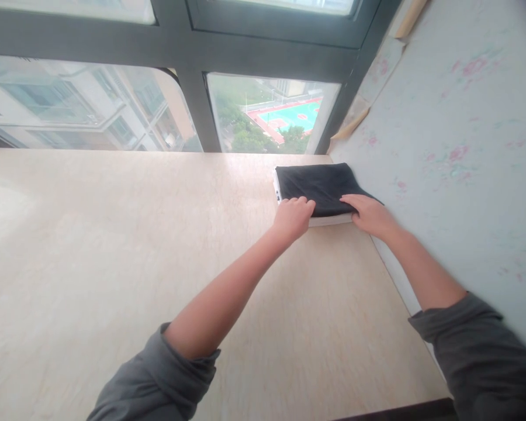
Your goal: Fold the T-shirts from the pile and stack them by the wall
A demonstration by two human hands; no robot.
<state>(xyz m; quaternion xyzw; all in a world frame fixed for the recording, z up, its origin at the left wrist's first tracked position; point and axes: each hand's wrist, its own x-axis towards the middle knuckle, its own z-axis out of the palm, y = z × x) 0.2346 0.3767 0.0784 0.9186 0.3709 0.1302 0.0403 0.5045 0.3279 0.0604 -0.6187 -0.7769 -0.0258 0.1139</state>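
Observation:
A black cloth (pixel 318 184) lies over a white box-like object (pixel 331 220), whose front and left edges show beneath it. Both rest on the pale sill near the wall corner. My left hand (pixel 293 217) has its fingers curled over the cloth's front left corner, closed on it. At the front right, my right hand (pixel 368 215) touches the cloth with its fingers extended over the top and the thumb lower at the box's edge. The cloth's right end slopes toward the wall.
A wide pale marbled sill (pixel 114 245) stretches left and toward me. Behind it stand dark window frames (pixel 263 52). A flowered wallpaper wall (pixel 456 175) bounds the right side, with peeling paper (pixel 353 126) near the corner.

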